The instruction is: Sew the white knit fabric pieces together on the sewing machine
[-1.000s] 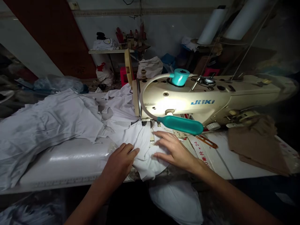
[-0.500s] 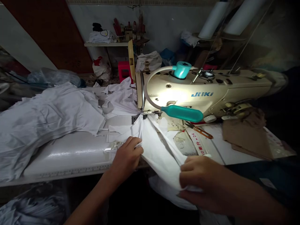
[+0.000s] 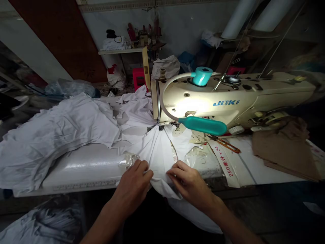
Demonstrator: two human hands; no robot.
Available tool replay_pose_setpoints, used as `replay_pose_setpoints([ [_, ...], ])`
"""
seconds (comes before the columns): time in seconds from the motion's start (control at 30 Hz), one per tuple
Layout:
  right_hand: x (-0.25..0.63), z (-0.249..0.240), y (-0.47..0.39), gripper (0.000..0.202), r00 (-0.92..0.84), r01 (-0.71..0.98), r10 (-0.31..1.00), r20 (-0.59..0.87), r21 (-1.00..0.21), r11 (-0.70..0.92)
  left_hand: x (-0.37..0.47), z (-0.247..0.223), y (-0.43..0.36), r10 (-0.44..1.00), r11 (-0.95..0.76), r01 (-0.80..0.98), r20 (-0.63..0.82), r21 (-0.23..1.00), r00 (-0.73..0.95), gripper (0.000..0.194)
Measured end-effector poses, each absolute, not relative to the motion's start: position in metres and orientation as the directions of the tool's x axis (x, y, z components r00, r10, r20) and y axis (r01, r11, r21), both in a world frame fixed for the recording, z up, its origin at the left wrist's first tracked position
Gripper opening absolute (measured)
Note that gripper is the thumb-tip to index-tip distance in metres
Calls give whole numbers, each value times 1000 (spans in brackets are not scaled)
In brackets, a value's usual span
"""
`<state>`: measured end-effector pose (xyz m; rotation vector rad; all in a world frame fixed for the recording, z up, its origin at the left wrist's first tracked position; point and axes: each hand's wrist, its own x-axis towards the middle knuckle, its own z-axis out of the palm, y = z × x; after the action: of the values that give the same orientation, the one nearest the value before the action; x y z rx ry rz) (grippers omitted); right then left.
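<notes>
A length of white fabric (image 3: 159, 152) runs from under the presser foot of a cream JUKI sewing machine (image 3: 203, 105) down over the table's front edge. My left hand (image 3: 135, 183) is closed on its left side, fingers pinched. Opposite it, my right hand (image 3: 189, 183) pinches the fabric's right edge between thumb and fingers. Both hands are close together, just below the needle area. A teal gooseneck lamp (image 3: 204, 125) lights the fabric at the machine head. The needle tip is too small to make out.
A heap of white cut pieces (image 3: 76, 122) covers the table's left. Orange-handled thread snips (image 3: 225, 144) lie right of the fabric, before folded brown cloth (image 3: 284, 152). Thread cones (image 3: 238, 20) stand at the upper right. More white cloth (image 3: 45, 223) sits low at the left.
My right hand has come in leftward, toward my left hand, and now pinches the fabric nearer the machine. The fabric lies more spread below the foot. The view has shifted slightly.
</notes>
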<state>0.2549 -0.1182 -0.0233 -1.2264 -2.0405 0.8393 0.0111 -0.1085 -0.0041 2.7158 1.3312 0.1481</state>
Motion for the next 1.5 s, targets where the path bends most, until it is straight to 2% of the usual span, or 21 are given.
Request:
replay_pose_setpoints([
  [0.07,255,-26,-125,23,-335,491,926,176,-806,331,14,-1,-119,742,-645,713,4,273,670,25],
  [0.13,254,-29,-133,22,-253,438,958,136,-867,238,13,2,-124,690,-645,610,6,461,724,23],
  [0.2,251,-32,-141,25,-179,351,983,30,-932,93,7,3,-119,757,-568,585,89,579,648,20],
  [0.3,241,-35,-147,35,-161,161,969,-188,-973,-162,-6,3,-100,937,-348,738,223,578,268,12],
  [0.37,234,-33,-146,43,-156,31,942,-296,-955,-295,-11,0,-86,970,-214,807,218,551,108,21],
  [0.47,225,-25,-135,57,-122,-136,927,-355,-919,-370,-8,-9,-74,986,-156,814,136,559,96,29],
  [0.57,220,-18,-122,62,-102,-248,925,-365,-891,-379,1,-18,-71,983,-175,782,145,598,109,22],
  [0.7,215,-14,-112,60,-119,-343,906,-405,-840,-421,4,-16,-68,985,-159,624,168,765,44,20],
  [0.8,204,-12,-109,59,-153,-425,891,-427,-786,-449,4,-6,-64,998,-57,371,62,927,-1,26],
  [0.87,193,-10,-108,63,-179,-492,880,-439,-735,-466,7,-1,-62,1000,-8,207,9,978,-2,29],
  [0.97,178,-10,-112,64,-275,-538,855,-440,-667,-516,11,4,-62,999,15,102,-10,995,-43,31],
  [1.07,171,-17,-127,55,-383,-487,832,-402,-677,-551,9,3,-66,993,-18,134,34,991,-111,29],
  [1.2,179,-33,-158,53,-408,-380,809,-423,-727,-572,1,-9,-76,994,-50,284,76,957,-84,26],
  [1.37,192,-46,-185,55,-346,-310,803,-485,-749,-585,5,-28,-92,995,-57,464,88,884,-45,22],
  [1.5,191,-57,-189,59,-348,-303,803,-483,-753,-584,10,-37,-91,974,-124,658,217,743,-62,17],
])
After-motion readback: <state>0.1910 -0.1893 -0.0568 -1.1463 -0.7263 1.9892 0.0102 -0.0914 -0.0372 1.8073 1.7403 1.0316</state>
